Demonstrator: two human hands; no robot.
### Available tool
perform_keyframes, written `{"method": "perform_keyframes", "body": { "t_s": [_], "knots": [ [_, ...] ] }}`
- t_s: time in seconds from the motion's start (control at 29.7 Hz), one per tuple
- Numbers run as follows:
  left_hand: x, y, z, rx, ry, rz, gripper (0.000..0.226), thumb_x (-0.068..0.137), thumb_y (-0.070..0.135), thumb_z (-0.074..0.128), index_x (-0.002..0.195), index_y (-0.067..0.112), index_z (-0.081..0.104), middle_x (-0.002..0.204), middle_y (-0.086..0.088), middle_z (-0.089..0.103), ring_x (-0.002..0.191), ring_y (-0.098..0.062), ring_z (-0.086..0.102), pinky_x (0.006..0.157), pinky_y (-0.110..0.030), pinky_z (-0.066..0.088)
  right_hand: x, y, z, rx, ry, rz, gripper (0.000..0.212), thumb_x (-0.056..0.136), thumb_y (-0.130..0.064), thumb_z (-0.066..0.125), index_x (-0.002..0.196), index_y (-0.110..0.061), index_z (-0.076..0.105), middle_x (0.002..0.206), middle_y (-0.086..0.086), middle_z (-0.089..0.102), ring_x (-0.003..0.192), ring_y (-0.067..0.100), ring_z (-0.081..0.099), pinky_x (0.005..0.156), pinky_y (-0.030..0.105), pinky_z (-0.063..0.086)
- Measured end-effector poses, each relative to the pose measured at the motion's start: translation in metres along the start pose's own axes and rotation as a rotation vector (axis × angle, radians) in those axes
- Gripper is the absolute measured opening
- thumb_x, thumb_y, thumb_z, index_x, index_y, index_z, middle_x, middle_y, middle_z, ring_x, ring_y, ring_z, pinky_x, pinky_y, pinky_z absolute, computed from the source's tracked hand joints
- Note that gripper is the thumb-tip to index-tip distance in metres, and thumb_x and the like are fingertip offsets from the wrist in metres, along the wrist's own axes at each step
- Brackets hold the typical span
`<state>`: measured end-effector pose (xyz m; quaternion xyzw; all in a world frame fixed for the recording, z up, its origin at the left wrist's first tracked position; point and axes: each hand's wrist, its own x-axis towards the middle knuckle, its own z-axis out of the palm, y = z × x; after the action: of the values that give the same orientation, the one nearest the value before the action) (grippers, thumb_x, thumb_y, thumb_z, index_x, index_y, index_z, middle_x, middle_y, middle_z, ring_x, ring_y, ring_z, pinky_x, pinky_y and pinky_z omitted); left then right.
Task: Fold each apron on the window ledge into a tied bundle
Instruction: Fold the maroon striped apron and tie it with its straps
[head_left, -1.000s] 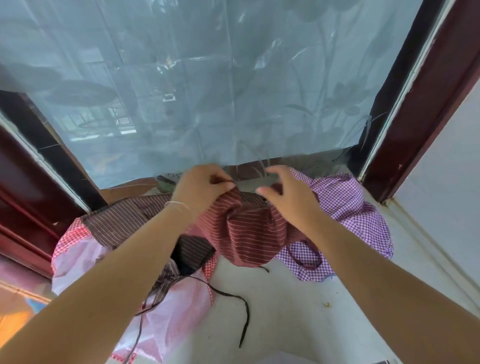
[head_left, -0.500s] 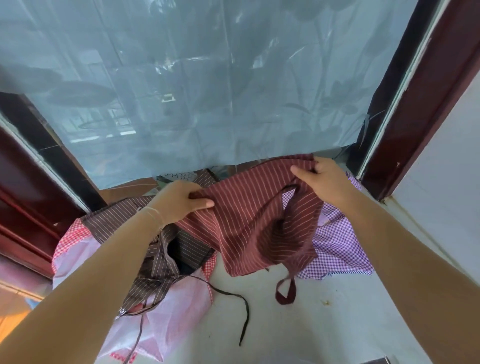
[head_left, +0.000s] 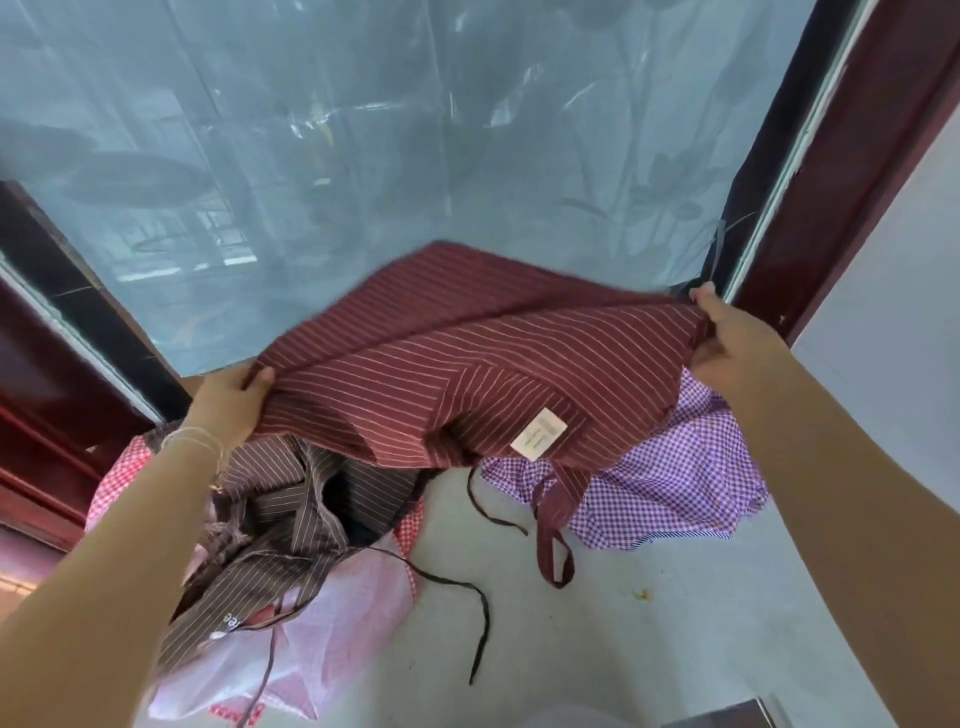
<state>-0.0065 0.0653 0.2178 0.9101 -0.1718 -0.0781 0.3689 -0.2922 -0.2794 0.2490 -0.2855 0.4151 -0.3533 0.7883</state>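
A maroon apron with thin white stripes (head_left: 467, 364) is stretched wide in the air above the ledge. My left hand (head_left: 228, 400) grips its left edge and my right hand (head_left: 727, 343) grips its right edge. A white label and a maroon strap loop (head_left: 553, 540) hang from its lower side. Under it on the grey window ledge (head_left: 597, 639) lie a brown striped apron (head_left: 270, 519) on the left and a purple checked apron (head_left: 670, 478) on the right. A pink and red checked apron (head_left: 332, 639) lies beneath the brown one.
The frosted window pane (head_left: 415, 156) rises right behind the aprons, with dark red frames on both sides. A white wall (head_left: 893, 312) stands at the right. Thin dark apron ties (head_left: 480, 623) trail across the ledge. A grey object's corner (head_left: 727, 719) shows at the bottom edge.
My hands have moved apart, the right one far to the right. The maroon apron went from a bunched lump to a spread, lifted sheet.
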Motion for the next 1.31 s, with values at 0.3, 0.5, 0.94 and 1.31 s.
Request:
{"method": "perform_keyframes", "body": {
  "t_s": [0.3, 0.5, 0.94, 1.31],
  "knots": [
    [-0.014, -0.062, 0.055, -0.222, -0.315, -0.377, 0.014, 0.101, 0.022, 0.045, 0.098, 0.014, 0.056, 0.069, -0.010, 0.054, 0.050, -0.019, 0.047, 0.035, -0.020, 0.036, 0.038, 0.006, 0.024, -0.526, 0.083, -0.371, 0.027, 0.087, -0.017, 0.068, 0.114, -0.014, 0.066, 0.095, -0.001, 0.069, 0.093, 0.016, 0.067, 0.090, 0.036, 0.055],
    [-0.056, -0.137, 0.116, -0.294, -0.180, -0.567, 0.018, 0.103, 0.016, 0.041, 0.106, 0.005, 0.055, 0.064, -0.012, 0.048, 0.033, -0.018, 0.040, 0.032, -0.015, 0.031, 0.079, 0.084, 0.028, -1.270, -0.279, -0.556, 0.081, 0.089, -0.021, 0.068, 0.152, -0.025, 0.016, 0.159, 0.007, 0.010, 0.139, 0.010, 0.020, 0.113, 0.021, 0.019],
    [-0.109, -0.212, 0.158, 0.099, -0.082, -0.698, 0.038, 0.101, 0.014, 0.038, 0.126, -0.011, 0.051, 0.123, -0.033, 0.056, 0.115, -0.048, 0.051, 0.102, -0.049, 0.037, 0.110, 0.276, -0.121, -1.100, 0.234, 0.068, 0.090, 0.078, -0.038, 0.075, 0.147, -0.007, 0.027, 0.147, 0.021, 0.033, 0.134, 0.040, 0.036, 0.110, 0.052, 0.034],
    [-0.095, -0.217, 0.153, 0.250, -0.166, -0.748, 0.033, 0.101, 0.015, 0.041, 0.121, -0.009, 0.053, 0.112, -0.029, 0.062, 0.108, -0.044, 0.056, 0.097, -0.050, 0.042, 0.096, 0.287, -0.120, -0.677, 0.277, 0.284, 0.015, 0.099, -0.016, 0.046, 0.112, -0.012, 0.051, 0.090, 0.012, 0.059, 0.069, 0.021, 0.058, 0.058, 0.031, 0.050]
  ]
}}
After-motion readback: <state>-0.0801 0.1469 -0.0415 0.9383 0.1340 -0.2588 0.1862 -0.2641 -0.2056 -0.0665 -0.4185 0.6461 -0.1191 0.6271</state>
